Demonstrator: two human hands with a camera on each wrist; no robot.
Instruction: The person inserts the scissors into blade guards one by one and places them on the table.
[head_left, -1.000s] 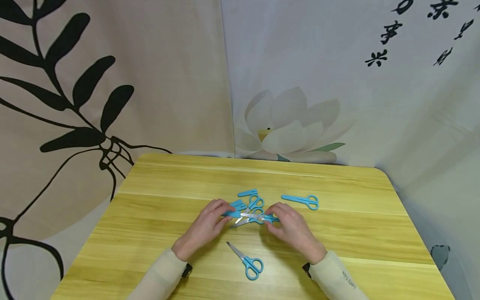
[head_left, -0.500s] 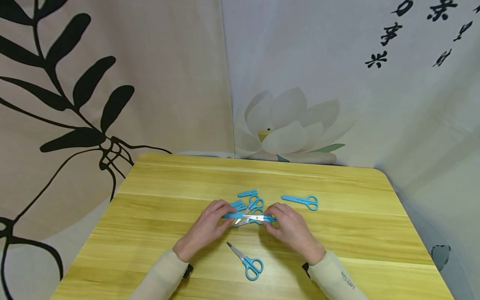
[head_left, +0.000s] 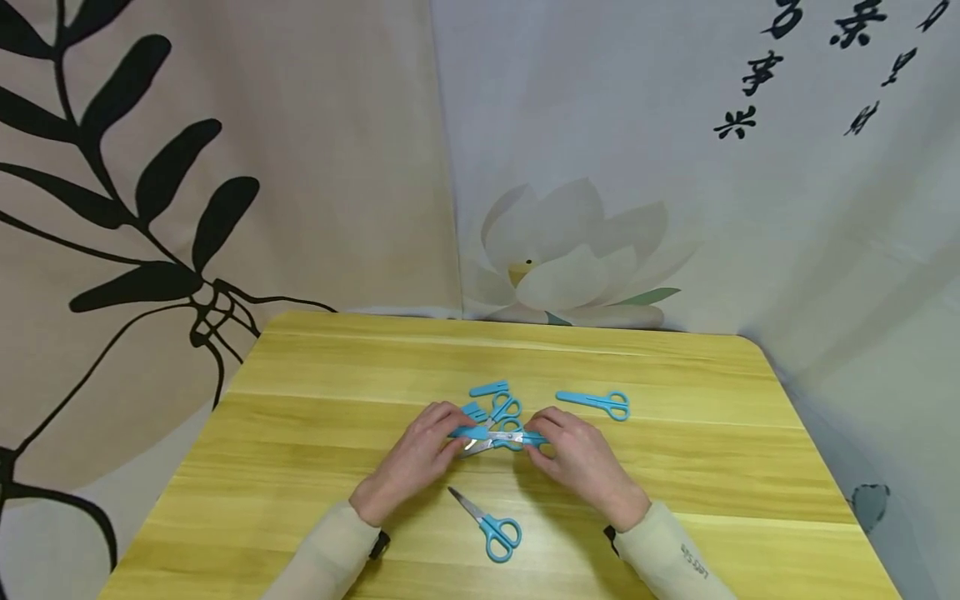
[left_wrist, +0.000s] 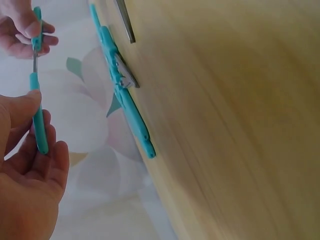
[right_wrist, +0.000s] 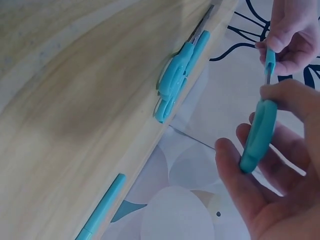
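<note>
My left hand (head_left: 420, 446) pinches a blue blade cover (left_wrist: 40, 120) between thumb and fingers. In my right hand (head_left: 581, 454) is a pair of scissors, gripped by its blue handle (right_wrist: 260, 135). The blades (head_left: 514, 437) point left into the cover, with a short stretch of bare metal showing between the two. Both hands hold them above the table, as the wrist views show. Behind them lie two uncovered scissors (head_left: 506, 406) with blue handles, partly hidden by the held pair. Loose blue covers (head_left: 489, 388) lie beside these.
Nearer the body, another uncovered pair of scissors (head_left: 495, 533) lies on the wooden table (head_left: 337, 367), tip toward the upper left. A covered pair of scissors (head_left: 596, 402) lies beyond the right hand. A printed curtain (head_left: 360, 167) hangs behind the table's far edge.
The scissor blades, largely bare a second ago, have slid into the cover, leaving only a short part showing. Both hands keep their grips. The head view has shifted slightly.
</note>
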